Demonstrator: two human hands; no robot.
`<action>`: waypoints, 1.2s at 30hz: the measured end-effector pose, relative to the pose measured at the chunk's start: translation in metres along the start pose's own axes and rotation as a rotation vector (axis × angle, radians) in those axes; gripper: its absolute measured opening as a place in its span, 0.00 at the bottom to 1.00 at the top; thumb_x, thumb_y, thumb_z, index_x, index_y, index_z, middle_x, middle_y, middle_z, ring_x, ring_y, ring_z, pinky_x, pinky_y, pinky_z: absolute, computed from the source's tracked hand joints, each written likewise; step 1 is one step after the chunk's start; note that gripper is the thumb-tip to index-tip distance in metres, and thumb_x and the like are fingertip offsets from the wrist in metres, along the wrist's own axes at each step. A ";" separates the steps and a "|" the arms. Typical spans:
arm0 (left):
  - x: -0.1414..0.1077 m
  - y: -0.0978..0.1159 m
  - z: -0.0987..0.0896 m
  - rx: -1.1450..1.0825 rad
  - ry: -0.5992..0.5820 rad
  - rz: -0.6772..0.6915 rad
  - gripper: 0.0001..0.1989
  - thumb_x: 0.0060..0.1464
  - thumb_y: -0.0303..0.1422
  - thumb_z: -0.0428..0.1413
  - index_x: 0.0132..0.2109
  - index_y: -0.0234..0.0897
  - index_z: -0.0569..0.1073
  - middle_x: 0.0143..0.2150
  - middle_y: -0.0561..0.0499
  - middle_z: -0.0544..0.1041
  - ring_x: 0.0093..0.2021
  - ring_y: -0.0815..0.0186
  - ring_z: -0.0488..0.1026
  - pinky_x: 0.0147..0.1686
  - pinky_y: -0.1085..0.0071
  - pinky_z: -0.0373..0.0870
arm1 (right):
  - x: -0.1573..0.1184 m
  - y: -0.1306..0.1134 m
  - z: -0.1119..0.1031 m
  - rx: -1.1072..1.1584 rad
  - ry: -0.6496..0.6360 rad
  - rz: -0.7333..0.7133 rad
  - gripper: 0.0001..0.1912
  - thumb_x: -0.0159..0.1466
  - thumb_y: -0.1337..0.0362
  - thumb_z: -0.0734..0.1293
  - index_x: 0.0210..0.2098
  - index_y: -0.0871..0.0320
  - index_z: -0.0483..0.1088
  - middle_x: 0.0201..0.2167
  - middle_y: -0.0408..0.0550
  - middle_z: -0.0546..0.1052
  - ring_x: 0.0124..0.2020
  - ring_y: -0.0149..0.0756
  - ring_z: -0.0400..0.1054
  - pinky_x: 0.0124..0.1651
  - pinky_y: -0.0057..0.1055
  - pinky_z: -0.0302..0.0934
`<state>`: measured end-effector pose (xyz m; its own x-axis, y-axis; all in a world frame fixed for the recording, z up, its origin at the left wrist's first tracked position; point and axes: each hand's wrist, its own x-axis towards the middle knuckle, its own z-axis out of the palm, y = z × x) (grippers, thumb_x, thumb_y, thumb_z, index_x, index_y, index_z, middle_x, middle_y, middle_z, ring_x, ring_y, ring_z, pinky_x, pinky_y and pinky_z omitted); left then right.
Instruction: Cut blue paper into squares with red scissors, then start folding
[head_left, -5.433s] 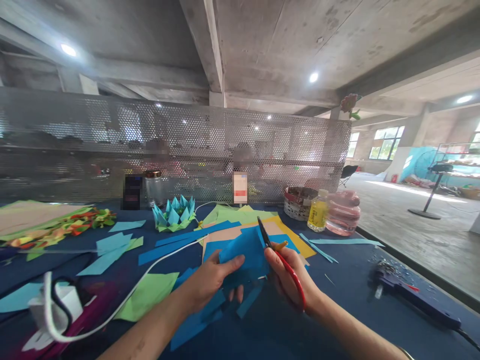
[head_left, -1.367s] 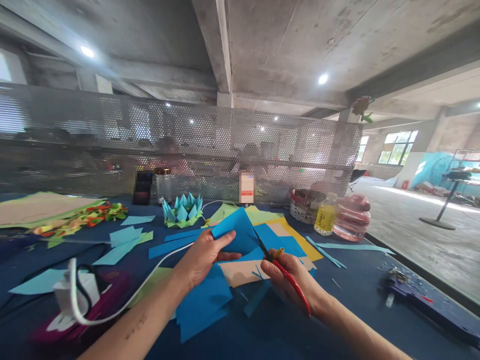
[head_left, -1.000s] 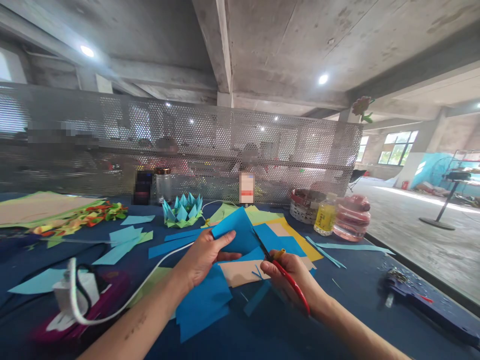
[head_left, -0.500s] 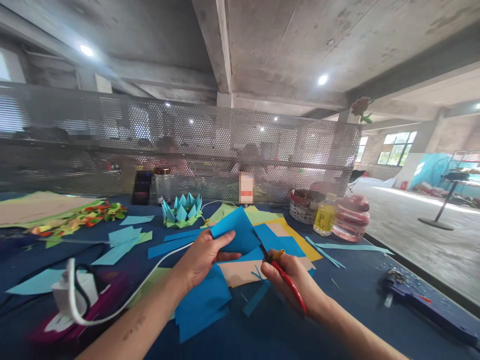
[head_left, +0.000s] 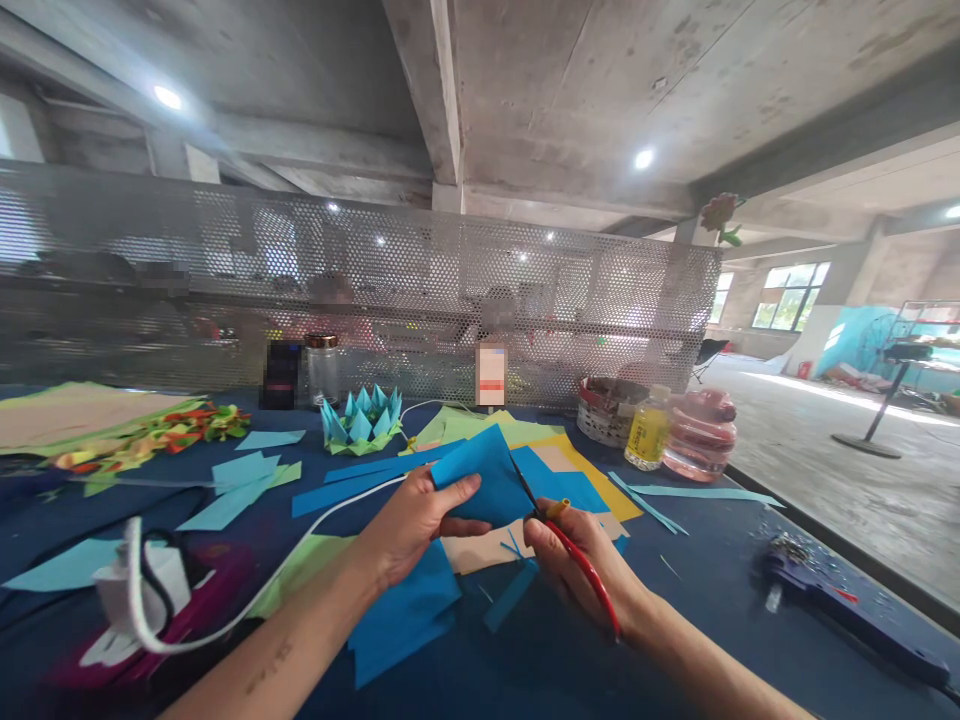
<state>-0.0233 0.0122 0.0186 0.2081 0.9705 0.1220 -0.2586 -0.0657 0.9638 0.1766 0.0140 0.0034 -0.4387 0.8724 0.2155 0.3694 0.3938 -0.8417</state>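
My left hand (head_left: 431, 508) pinches a piece of blue paper (head_left: 487, 468), thumb on top and fingers underneath. My right hand (head_left: 581, 555) grips red-handled scissors (head_left: 592, 580), whose dark blades meet the right edge of that paper. Below lie blue paper sheets (head_left: 405, 625) and a pinkish sheet (head_left: 476, 552). Thin blue offcuts (head_left: 514, 595) are scattered close to my right hand. More blue, yellow and green paper (head_left: 495, 428) spreads out behind the held piece.
A folded-paper crown shape (head_left: 362, 425) stands behind my left hand. To the right are a basket (head_left: 604, 415), a yellow-labelled bottle (head_left: 647, 435), a pink bottle (head_left: 701, 440) and a glue gun (head_left: 847, 610). A white plug and cable (head_left: 142, 590) lie left. Perforated panel (head_left: 420, 290) behind.
The blue paper and my left hand have shifted slightly right and down, towards the scissors. My right hand stays in nearly the same place, still holding the scissors.
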 end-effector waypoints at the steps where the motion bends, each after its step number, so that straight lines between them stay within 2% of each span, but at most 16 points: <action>1: 0.000 0.000 0.000 -0.001 -0.002 -0.001 0.20 0.50 0.37 0.61 0.50 0.38 0.74 0.47 0.44 0.78 0.44 0.57 0.76 0.36 0.66 0.78 | 0.001 0.002 0.000 0.001 0.009 0.005 0.27 0.60 0.37 0.57 0.24 0.56 0.58 0.13 0.36 0.57 0.15 0.25 0.50 0.19 0.26 0.42; 10: -0.001 0.002 0.000 -0.014 0.003 -0.006 0.21 0.50 0.37 0.61 0.51 0.37 0.74 0.47 0.43 0.78 0.44 0.57 0.76 0.37 0.65 0.78 | 0.006 0.005 -0.001 -0.038 0.024 -0.024 0.27 0.57 0.37 0.61 0.24 0.56 0.59 0.14 0.37 0.57 0.17 0.26 0.52 0.20 0.25 0.43; 15: -0.002 0.001 0.002 -0.024 0.003 -0.016 0.16 0.49 0.36 0.62 0.46 0.37 0.76 0.41 0.46 0.79 0.39 0.60 0.76 0.35 0.66 0.79 | 0.001 0.000 -0.001 -0.047 0.028 -0.026 0.28 0.59 0.37 0.58 0.23 0.56 0.58 0.14 0.37 0.58 0.17 0.26 0.51 0.20 0.26 0.43; 18: -0.003 -0.001 0.004 -0.006 -0.040 -0.025 0.14 0.49 0.36 0.62 0.42 0.36 0.78 0.39 0.48 0.80 0.36 0.62 0.76 0.35 0.66 0.78 | 0.000 -0.003 -0.002 -0.077 0.035 -0.064 0.29 0.59 0.37 0.57 0.21 0.56 0.55 0.15 0.38 0.58 0.17 0.25 0.51 0.21 0.26 0.44; 29: -0.003 -0.005 0.004 -0.035 -0.069 -0.060 0.19 0.48 0.38 0.62 0.48 0.37 0.76 0.43 0.44 0.80 0.40 0.56 0.78 0.35 0.64 0.78 | 0.005 0.009 -0.001 -0.034 0.074 -0.019 0.28 0.57 0.36 0.58 0.23 0.56 0.56 0.13 0.37 0.56 0.17 0.26 0.51 0.19 0.26 0.41; 36: -0.004 -0.004 0.005 -0.074 -0.068 -0.082 0.15 0.49 0.35 0.62 0.45 0.36 0.77 0.41 0.45 0.80 0.39 0.60 0.78 0.34 0.67 0.78 | 0.006 0.009 -0.002 -0.077 0.056 -0.027 0.28 0.58 0.36 0.58 0.24 0.56 0.57 0.13 0.37 0.57 0.17 0.26 0.50 0.19 0.26 0.41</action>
<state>-0.0179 0.0073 0.0156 0.2941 0.9537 0.0622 -0.3065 0.0325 0.9513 0.1784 0.0232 -0.0018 -0.4034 0.8753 0.2666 0.4210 0.4362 -0.7953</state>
